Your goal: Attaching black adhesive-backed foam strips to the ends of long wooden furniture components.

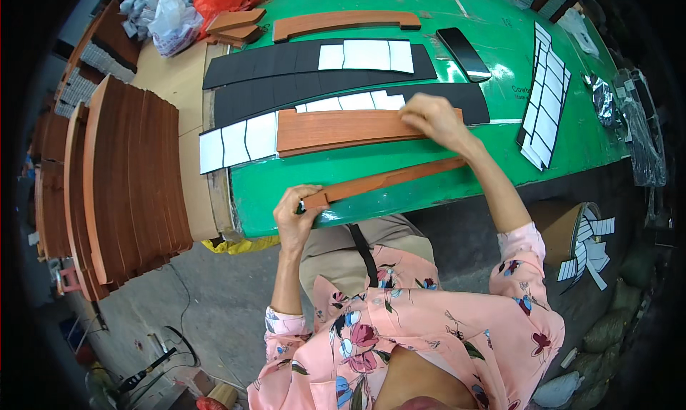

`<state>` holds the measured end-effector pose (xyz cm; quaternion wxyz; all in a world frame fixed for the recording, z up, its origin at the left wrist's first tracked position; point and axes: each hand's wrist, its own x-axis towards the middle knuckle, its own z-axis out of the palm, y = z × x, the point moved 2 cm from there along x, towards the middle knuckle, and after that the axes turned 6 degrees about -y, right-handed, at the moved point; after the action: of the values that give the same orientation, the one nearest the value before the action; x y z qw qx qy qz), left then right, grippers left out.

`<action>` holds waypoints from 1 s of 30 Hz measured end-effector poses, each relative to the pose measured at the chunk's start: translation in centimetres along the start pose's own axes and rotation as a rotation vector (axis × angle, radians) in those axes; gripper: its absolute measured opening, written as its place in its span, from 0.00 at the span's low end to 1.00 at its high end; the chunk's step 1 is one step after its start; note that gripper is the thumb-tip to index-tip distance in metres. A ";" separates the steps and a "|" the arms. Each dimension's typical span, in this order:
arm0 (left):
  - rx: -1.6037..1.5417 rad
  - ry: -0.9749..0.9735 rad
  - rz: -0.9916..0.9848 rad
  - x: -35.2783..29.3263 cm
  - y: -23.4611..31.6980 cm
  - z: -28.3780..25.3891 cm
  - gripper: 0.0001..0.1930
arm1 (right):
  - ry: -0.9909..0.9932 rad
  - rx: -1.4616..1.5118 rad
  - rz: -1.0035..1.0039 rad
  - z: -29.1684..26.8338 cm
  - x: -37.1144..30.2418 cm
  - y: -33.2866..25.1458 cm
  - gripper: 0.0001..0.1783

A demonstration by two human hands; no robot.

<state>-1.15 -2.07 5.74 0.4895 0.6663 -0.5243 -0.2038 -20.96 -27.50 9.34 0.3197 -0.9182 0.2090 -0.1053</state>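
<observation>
My left hand [291, 213] grips the left end of a narrow-looking reddish-brown wooden piece [389, 182] at the table's near edge. That piece slants up to the right, its far end close to my right forearm. My right hand [437, 124] is closed, fingertips pinched together over the right part of a wider wooden board [343, 130]; what they pinch is hidden. Beneath and behind this board lie black strips [264, 102], partly covered with white backing sheets [239, 142].
A tall stack of curved wooden boards [132, 181] stands at the left. Farther back on the green table [486, 24] lie another board [346, 24], a phone [464, 54] and plastic bags [174, 24]. White-backed strips [547, 99] lie at the right, above a bin of scraps [582, 231].
</observation>
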 end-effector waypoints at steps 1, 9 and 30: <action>-0.003 -0.001 -0.006 -0.2 -0.3 0.4 0.16 | 0.143 -0.174 -0.025 -0.4 0.9 0.9 0.08; -0.165 0.045 -0.104 -0.5 -1.8 1.9 0.18 | -0.017 -0.480 0.028 0.5 6.0 4.2 0.05; -0.128 0.094 -0.113 0.4 -1.6 1.6 0.18 | 0.132 0.778 0.425 0.3 3.0 -1.0 0.14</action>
<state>-1.43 -3.18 3.80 0.5429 0.6709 -0.4482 -0.2329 -17.91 -27.97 9.87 0.6416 -0.6577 0.3579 -0.1665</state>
